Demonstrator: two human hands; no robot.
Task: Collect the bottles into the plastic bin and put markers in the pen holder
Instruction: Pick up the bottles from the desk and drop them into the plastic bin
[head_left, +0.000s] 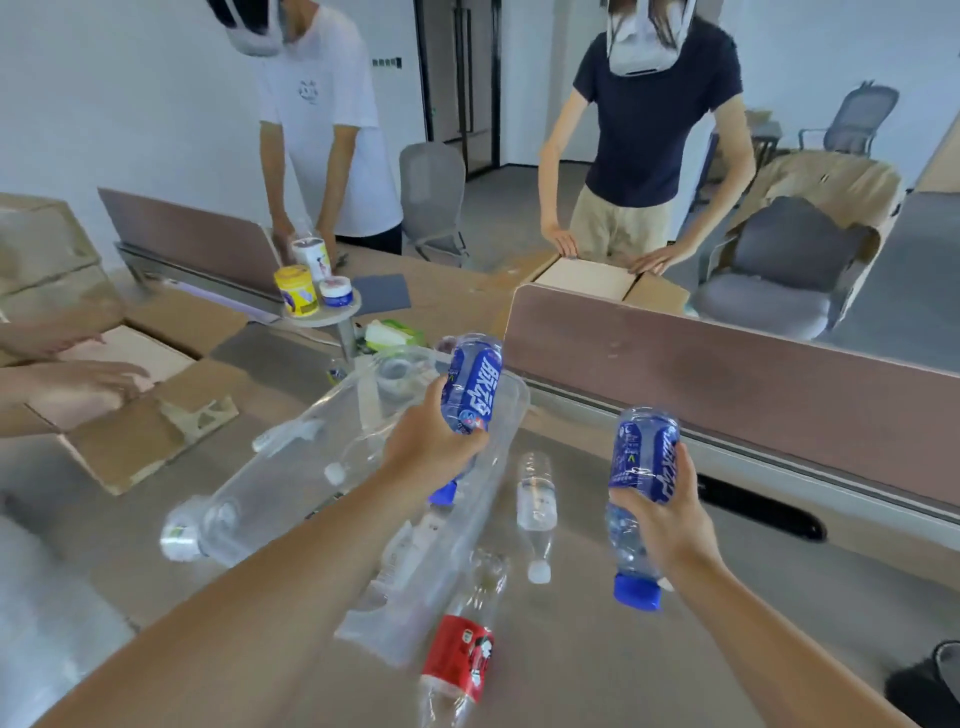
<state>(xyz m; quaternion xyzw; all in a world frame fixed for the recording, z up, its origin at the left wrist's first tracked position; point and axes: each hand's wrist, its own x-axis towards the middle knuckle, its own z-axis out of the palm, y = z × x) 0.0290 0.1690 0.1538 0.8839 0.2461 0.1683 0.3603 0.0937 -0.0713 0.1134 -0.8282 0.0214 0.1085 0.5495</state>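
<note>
Left hand (434, 447) wrapped around a blue bottle (470, 387), cap down, held over the clear bin (358, 431) at 12 o'clock, presumably for dropping in. Right hand (662, 512) closed on a second blue bottle (641, 457) at 3 o'clock, also inverted, waiting beside the bin. Still loose on the counter (649, 670): clear bottle (536, 512) just right of the bin, red bottle (457, 660) at 6 o'clock, another clear one (208, 525) at 9 o'clock. No markers or holder identifiable.
</note>
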